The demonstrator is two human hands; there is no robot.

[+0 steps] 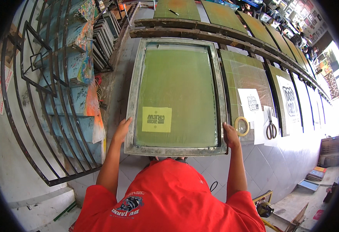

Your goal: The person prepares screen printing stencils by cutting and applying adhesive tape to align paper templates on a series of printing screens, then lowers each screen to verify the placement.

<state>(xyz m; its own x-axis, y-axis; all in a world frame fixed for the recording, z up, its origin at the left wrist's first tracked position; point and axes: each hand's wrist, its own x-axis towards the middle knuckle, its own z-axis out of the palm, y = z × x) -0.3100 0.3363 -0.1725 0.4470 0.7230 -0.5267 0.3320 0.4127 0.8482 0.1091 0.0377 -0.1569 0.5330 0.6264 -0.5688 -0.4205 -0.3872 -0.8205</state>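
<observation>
Screen, in the head view: above the tiled floor, the left hand gripping one side, the right hand the other. A yellow sheet is already on it; what is left does not show. Fingers underneath are hidden; whether its far edge touches the rail is unclear.

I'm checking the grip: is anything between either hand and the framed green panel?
Nothing visible: the left hand and right hand hold opposite sides of the framed green panel. The tape roll lies just beyond the right hand, not between.
</observation>
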